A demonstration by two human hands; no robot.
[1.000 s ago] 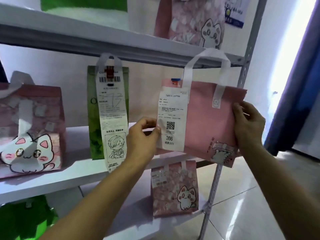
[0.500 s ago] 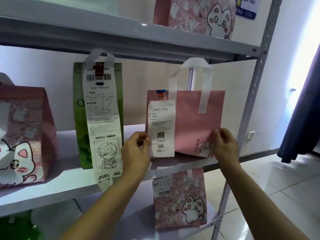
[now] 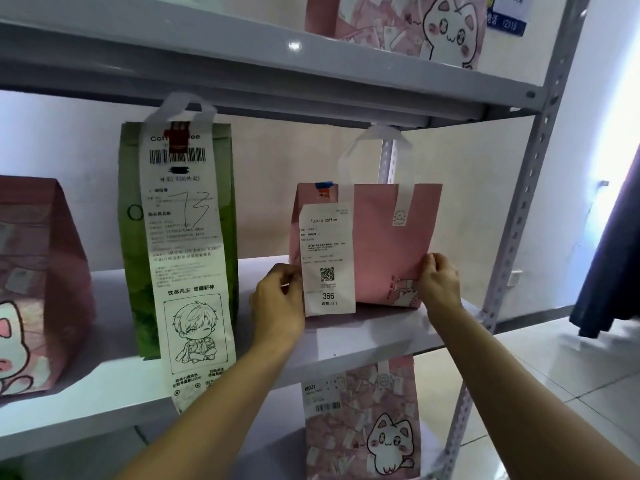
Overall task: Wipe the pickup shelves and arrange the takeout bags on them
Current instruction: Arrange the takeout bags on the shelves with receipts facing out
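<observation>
You face a white metal shelf (image 3: 381,337) against a pale wall, with glossy floor tiles (image 3: 554,386) at 4 o'clock and a dark curtain (image 3: 613,271) at 3 o'clock. The pink bag (image 3: 388,244) stands upright on the middle shelf, long axis vertical, receipt face toward you, with a green bag (image 3: 138,237) at its 9 o'clock. Your left hand (image 3: 277,303) and right hand (image 3: 438,282) pinch its lower corners.

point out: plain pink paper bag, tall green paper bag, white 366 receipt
plain pink paper bag (image 3: 388,244), head view, bare front panel
tall green paper bag (image 3: 230,209), head view, right front edge
white 366 receipt (image 3: 327,258), head view, middle near the QR code
</observation>
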